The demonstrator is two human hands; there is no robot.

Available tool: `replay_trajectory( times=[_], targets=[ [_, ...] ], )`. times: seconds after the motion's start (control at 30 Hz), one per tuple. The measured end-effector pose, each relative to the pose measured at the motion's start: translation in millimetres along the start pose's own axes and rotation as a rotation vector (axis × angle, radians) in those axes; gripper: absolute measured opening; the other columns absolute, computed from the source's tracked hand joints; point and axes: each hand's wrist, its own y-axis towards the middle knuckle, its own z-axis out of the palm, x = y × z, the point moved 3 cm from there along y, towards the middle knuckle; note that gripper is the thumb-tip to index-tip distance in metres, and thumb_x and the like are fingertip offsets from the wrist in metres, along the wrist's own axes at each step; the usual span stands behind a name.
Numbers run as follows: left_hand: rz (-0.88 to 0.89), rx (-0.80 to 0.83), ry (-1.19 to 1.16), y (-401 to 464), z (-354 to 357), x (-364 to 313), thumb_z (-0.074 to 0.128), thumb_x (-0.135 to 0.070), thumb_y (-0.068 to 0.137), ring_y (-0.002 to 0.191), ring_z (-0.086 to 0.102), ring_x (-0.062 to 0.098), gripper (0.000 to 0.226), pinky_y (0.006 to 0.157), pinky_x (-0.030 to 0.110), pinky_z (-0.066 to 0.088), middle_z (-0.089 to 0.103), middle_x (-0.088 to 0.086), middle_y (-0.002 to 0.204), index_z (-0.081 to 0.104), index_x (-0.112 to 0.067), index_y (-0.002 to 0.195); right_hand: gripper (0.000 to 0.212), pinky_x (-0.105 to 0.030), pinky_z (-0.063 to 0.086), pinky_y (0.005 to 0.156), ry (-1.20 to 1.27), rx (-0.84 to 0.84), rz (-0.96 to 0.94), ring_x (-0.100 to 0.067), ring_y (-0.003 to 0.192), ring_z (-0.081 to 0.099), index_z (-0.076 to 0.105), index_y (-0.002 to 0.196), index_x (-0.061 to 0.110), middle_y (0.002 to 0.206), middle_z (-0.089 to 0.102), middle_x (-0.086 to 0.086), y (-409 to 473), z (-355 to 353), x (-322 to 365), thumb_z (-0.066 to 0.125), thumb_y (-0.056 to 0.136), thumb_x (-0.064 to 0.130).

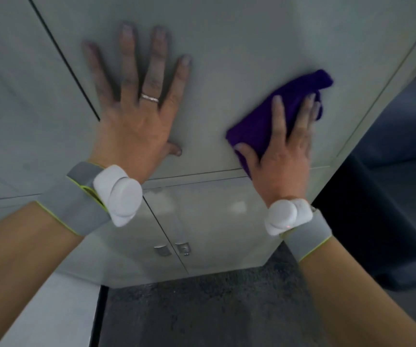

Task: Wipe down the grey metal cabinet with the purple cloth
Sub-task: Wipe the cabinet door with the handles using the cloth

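Note:
The grey metal cabinet (227, 41) fills the upper part of the head view, its door front facing me. My left hand (139, 103) lies flat on the door with fingers spread, a ring on one finger, holding nothing. My right hand (284, 146) presses the purple cloth (299, 96) against the door near its lower right corner. The cloth is bunched and sticks out past my fingertips toward the upper right; part of it is hidden under my palm.
Below the door are lower cabinet doors with two metal handles (173, 249). A dark vertical seam (61, 53) separates a neighbouring door on the left. Dark speckled floor (201, 309) lies below. A dark blue object (389, 196) stands to the right.

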Motion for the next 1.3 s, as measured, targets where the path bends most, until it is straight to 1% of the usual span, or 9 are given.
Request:
replay_trajectory(
  times=[0.17, 0.3, 0.43, 0.57, 0.77, 1.03, 1.17, 1.23, 1.3],
  targets=[
    [0.023, 0.011, -0.007, -11, 19, -9, 0.083, -0.054, 0.054, 0.136, 0.002, 0.059, 0.138, 0.097, 0.08, -0.001, -0.008, 0.018, 0.156, -0.004, -0.013, 0.153, 0.094, -0.046, 0.014, 0.116, 0.102, 0.031, 0.192, -0.044, 0.146, 0.004, 0.015, 0.154, 0.013, 0.157, 0.002, -0.03, -6, -3, -43, 0.059, 0.085, 0.06],
    [0.062, -0.01, -0.011, -20, 34, -9, 0.083, -0.05, 0.054, 0.136, 0.004, 0.06, 0.137, 0.095, 0.08, 0.0, -0.007, 0.016, 0.156, -0.003, -0.013, 0.154, 0.094, -0.046, 0.012, 0.118, 0.168, -0.013, 0.176, -0.047, 0.145, -0.001, 0.015, 0.153, 0.01, 0.156, -0.001, -0.033, -9, 5, -38, 0.063, 0.086, 0.054],
    [0.067, -0.05, -0.032, -20, 37, -8, 0.083, -0.049, 0.049, 0.136, 0.007, 0.06, 0.139, 0.095, 0.082, 0.002, -0.002, 0.018, 0.156, -0.001, -0.014, 0.154, 0.09, -0.033, -0.002, 0.118, 0.154, -0.008, 0.075, -0.055, 0.142, 0.002, 0.021, 0.151, 0.01, 0.152, 0.005, -0.04, -28, 25, -3, 0.069, 0.084, 0.047],
    [0.084, -0.067, -0.045, -22, 39, -7, 0.083, -0.05, 0.049, 0.136, 0.009, 0.06, 0.139, 0.096, 0.081, 0.002, 0.003, 0.022, 0.156, 0.0, -0.014, 0.154, 0.083, -0.051, 0.011, 0.116, 0.139, 0.035, 0.009, -0.053, 0.142, 0.005, 0.018, 0.148, 0.021, 0.154, 0.009, -0.031, -52, 52, 37, 0.065, 0.086, 0.05],
    [0.068, -0.069, -0.031, -22, 37, -6, 0.083, -0.051, 0.051, 0.136, 0.011, 0.06, 0.136, 0.096, 0.082, 0.006, 0.006, 0.024, 0.157, 0.001, -0.014, 0.154, 0.075, -0.053, 0.024, 0.116, 0.032, 0.019, -0.089, -0.043, 0.143, 0.017, 0.024, 0.147, 0.028, 0.154, 0.018, -0.023, -51, 43, 3, 0.061, 0.086, 0.054],
    [0.034, -0.024, -0.022, -24, 34, -13, 0.081, -0.047, 0.059, 0.135, 0.006, 0.062, 0.13, 0.096, 0.083, 0.004, 0.002, 0.028, 0.156, -0.001, -0.013, 0.153, 0.09, -0.041, 0.013, 0.117, 0.126, 0.039, 0.211, -0.042, 0.147, 0.005, 0.016, 0.154, 0.02, 0.159, 0.002, -0.026, -45, 11, -81, 0.065, 0.084, 0.049],
    [0.045, -0.031, -0.017, -24, 34, -13, 0.082, -0.047, 0.057, 0.135, 0.006, 0.062, 0.132, 0.095, 0.083, 0.004, 0.002, 0.029, 0.156, 0.0, -0.012, 0.154, 0.092, -0.041, 0.008, 0.117, 0.148, 0.062, 0.189, -0.044, 0.147, -0.001, 0.013, 0.154, 0.018, 0.158, -0.003, -0.028, -44, 11, -79, 0.066, 0.085, 0.047],
    [0.053, -0.051, 0.002, -25, 36, -12, 0.082, -0.047, 0.056, 0.135, 0.006, 0.061, 0.132, 0.095, 0.083, 0.004, 0.002, 0.028, 0.156, 0.0, -0.012, 0.154, 0.09, -0.035, 0.002, 0.117, 0.117, 0.056, 0.114, -0.048, 0.145, -0.001, 0.017, 0.153, 0.016, 0.157, 0.0, -0.031, -44, 16, -64, 0.068, 0.084, 0.043],
    [0.064, -0.068, 0.009, -24, 38, -11, 0.082, -0.047, 0.054, 0.136, 0.006, 0.06, 0.133, 0.095, 0.082, 0.004, 0.002, 0.026, 0.157, 0.001, -0.013, 0.154, 0.087, -0.04, 0.003, 0.118, 0.088, 0.055, 0.016, -0.052, 0.143, 0.002, 0.024, 0.152, 0.015, 0.156, 0.006, -0.034, -45, 23, -39, 0.071, 0.082, 0.038]
  ],
)
